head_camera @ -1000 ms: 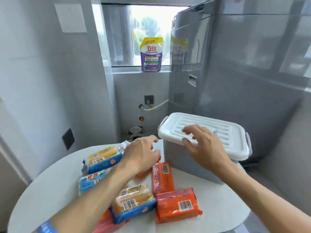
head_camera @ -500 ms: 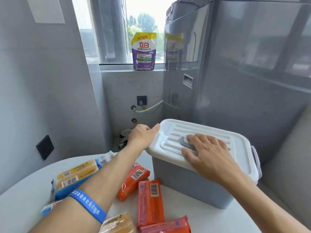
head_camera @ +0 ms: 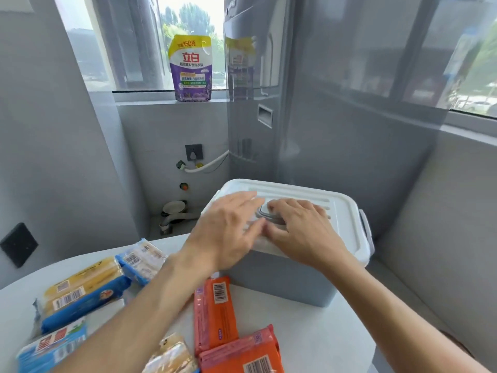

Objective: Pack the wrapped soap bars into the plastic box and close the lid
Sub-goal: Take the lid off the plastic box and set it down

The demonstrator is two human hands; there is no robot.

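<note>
Resting on the closed lid (head_camera: 341, 208): both hands, left hand (head_camera: 228, 230) and right hand (head_camera: 301, 230).

head-worn view, facing forward-down, close over table (head_camera: 336, 343)

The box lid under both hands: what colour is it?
White, over a grey-blue box body; the lid shows clearly in the head view.

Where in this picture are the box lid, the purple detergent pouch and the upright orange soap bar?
Box lid (head_camera: 341, 211): head view, bare white top right of the hands.
Purple detergent pouch (head_camera: 191, 74): head view, middle of its printed front, on the window sill.
Orange soap bar (head_camera: 215, 313): head view, middle of its wrapper, on the table.
</note>
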